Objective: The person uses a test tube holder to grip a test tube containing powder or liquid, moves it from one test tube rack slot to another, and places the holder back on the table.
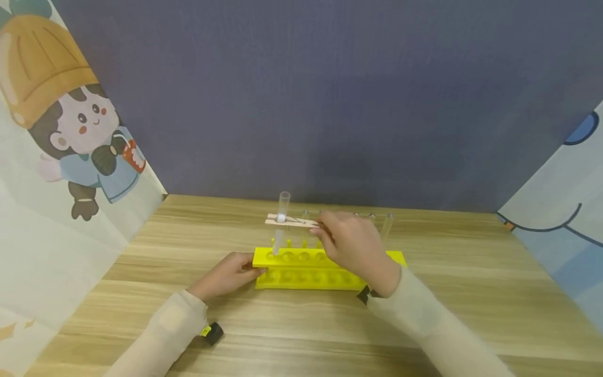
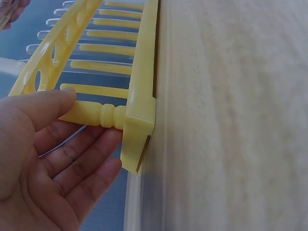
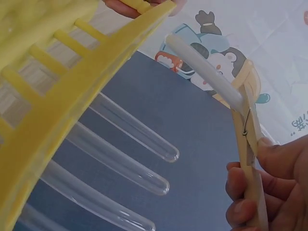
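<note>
One test tube [image 1: 284,202], presumably light, stiff, slick and brittle, is best held gently above its middle. My right hand [image 1: 356,243] grips the wooden clamp [image 3: 244,149] that pinches it, leaving the tube beyond my grip, slightly tilted at the left end of the rack [image 1: 306,265], whose post [image 2: 85,113] my left hand [image 1: 228,275] holds.

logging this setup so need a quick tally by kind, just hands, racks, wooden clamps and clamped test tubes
Hands: 2, the left hand and the right hand
Yellow test tube rack: 1
Wooden test tube clamp: 1
Clamped test tube: 1
Total: 5
</note>
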Demonstrator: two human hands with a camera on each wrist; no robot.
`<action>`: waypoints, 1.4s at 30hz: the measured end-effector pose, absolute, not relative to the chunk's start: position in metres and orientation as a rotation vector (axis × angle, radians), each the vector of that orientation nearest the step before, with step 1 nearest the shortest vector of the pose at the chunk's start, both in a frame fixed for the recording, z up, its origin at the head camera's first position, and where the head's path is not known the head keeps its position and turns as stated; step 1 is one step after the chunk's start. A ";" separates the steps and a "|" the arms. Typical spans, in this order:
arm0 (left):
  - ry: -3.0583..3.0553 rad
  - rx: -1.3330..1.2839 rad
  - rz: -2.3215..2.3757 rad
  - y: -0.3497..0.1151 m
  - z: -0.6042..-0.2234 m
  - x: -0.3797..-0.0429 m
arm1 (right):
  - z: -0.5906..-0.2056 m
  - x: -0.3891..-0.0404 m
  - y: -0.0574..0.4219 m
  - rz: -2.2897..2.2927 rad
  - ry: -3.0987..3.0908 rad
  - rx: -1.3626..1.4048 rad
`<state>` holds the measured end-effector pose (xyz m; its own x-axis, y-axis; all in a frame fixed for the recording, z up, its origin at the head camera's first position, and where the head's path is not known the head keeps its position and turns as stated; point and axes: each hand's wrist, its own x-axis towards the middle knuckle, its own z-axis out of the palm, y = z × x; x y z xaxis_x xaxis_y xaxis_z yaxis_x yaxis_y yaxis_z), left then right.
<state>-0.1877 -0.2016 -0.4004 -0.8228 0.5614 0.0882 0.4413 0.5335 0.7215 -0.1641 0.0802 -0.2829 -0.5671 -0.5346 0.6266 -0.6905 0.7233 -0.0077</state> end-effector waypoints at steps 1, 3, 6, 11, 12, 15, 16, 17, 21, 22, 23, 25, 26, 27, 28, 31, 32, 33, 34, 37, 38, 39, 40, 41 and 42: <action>2.614 0.861 1.158 -0.202 -0.400 -0.188 | -0.284 -0.164 0.079 0.336 -2.318 0.925; 2.616 0.860 1.151 -0.202 -0.400 -0.188 | -0.285 -0.164 0.078 0.335 -2.322 0.926; 2.613 0.858 1.149 -0.202 -0.400 -0.188 | -0.287 -0.164 0.075 0.326 -2.322 0.932; 2.608 0.856 1.160 -0.203 -0.399 -0.187 | -0.291 -0.165 0.070 0.315 -2.336 0.937; 2.607 0.853 1.161 -0.203 -0.399 -0.186 | -0.292 -0.165 0.070 0.313 -2.340 0.937; 2.608 0.842 1.164 -0.202 -0.399 -0.186 | -0.295 -0.165 0.069 0.313 -2.341 0.940; 2.609 0.841 1.164 -0.202 -0.398 -0.186 | -0.296 -0.165 0.069 0.313 -2.341 0.940; 2.612 0.841 1.162 -0.202 -0.398 -0.186 | -0.297 -0.165 0.069 0.315 -2.340 0.940; 2.618 0.843 1.158 -0.202 -0.398 -0.186 | -0.299 -0.165 0.069 0.324 -2.340 0.942; 2.619 0.844 1.156 -0.202 -0.398 -0.186 | -0.300 -0.165 0.069 0.327 -2.340 0.944; 2.619 0.845 1.156 -0.202 -0.399 -0.186 | -0.300 -0.165 0.069 0.330 -2.343 0.947; 2.617 0.849 1.157 -0.202 -0.399 -0.186 | -0.302 -0.166 0.069 0.329 -2.350 0.950; 2.616 0.851 1.158 -0.202 -0.399 -0.186 | -0.303 -0.166 0.068 0.328 -2.356 0.951; 2.615 0.853 1.160 -0.202 -0.399 -0.186 | -0.303 -0.166 0.068 0.325 -2.361 0.950; 2.614 0.853 1.162 -0.202 -0.398 -0.186 | -0.304 -0.166 0.068 0.324 -2.368 0.947; 2.616 0.857 1.168 -0.202 -0.399 -0.186 | -0.306 -0.166 0.068 0.327 -2.388 0.939; 2.619 0.856 1.168 -0.202 -0.399 -0.186 | -0.307 -0.165 0.068 0.331 -2.392 0.938; 2.621 0.856 1.168 -0.202 -0.399 -0.186 | -0.308 -0.165 0.067 0.336 -2.394 0.938; 2.623 0.856 1.168 -0.202 -0.399 -0.186 | -0.308 -0.165 0.067 0.342 -2.397 0.940; 2.627 0.852 1.168 -0.201 -0.400 -0.187 | -0.310 -0.164 0.067 0.351 -2.408 0.946; 2.627 0.852 1.170 -0.201 -0.400 -0.187 | -0.311 -0.164 0.067 0.350 -2.412 0.948; 2.626 0.852 1.172 -0.201 -0.401 -0.187 | -0.312 -0.164 0.066 0.347 -2.418 0.948; 2.624 0.851 1.175 -0.201 -0.401 -0.187 | -0.312 -0.164 0.066 0.343 -2.422 0.948; 2.620 0.851 1.179 -0.201 -0.401 -0.187 | -0.313 -0.164 0.066 0.340 -2.429 0.947; 2.614 0.852 1.184 -0.201 -0.401 -0.188 | -0.313 -0.164 0.066 0.337 -2.436 0.945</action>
<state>-0.1877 -0.2013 -0.4009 -0.8279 0.5527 0.0949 0.4360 0.5279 0.7288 -0.1641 0.0658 -0.3135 -0.6331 -0.5597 0.5347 -0.6839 0.7281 -0.0475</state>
